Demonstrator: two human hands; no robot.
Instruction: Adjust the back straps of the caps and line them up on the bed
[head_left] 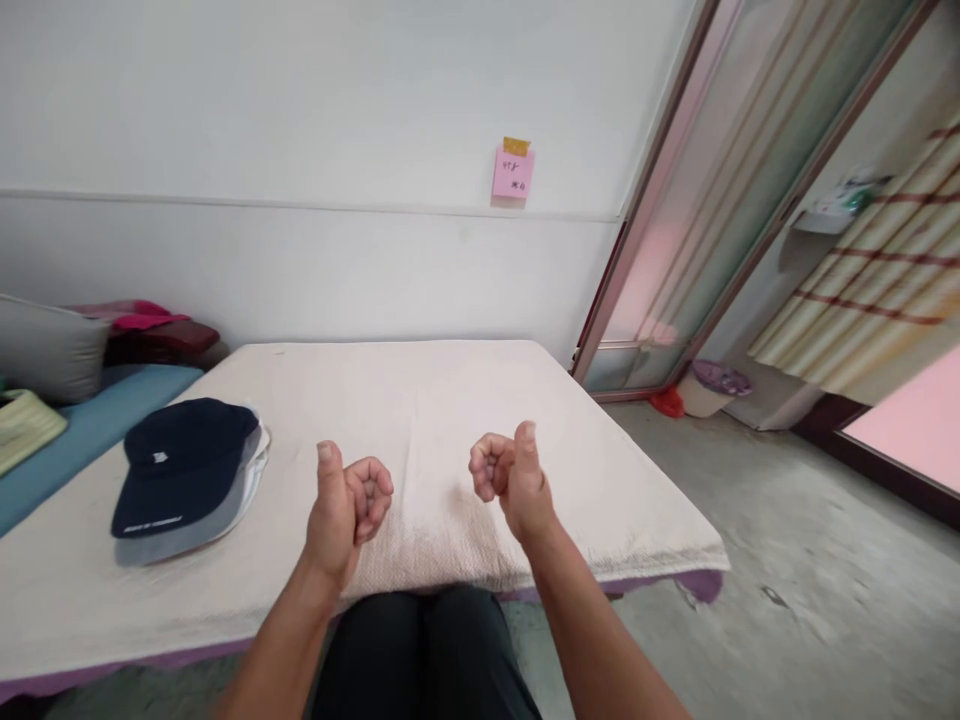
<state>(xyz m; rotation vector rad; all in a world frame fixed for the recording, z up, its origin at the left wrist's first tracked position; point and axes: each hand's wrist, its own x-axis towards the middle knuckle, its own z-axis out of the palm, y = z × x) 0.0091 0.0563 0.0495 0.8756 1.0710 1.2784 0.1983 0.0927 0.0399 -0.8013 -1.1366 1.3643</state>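
My left hand is raised over the near part of the cream cloth on the table, its fingers curled in and the thumb pointing up. My right hand mirrors it a short way to the right, also with curled fingers and a raised thumb. Nothing shows in either hand, and the two are apart. To the left of my left hand lies a stack of caps, a navy cap on top and a grey cap with a paler one under it.
A pink note is taped to the wall behind. At the left are a grey cushion and a blue mat. A bin stands on the floor beyond the table's right side, near a sliding door.
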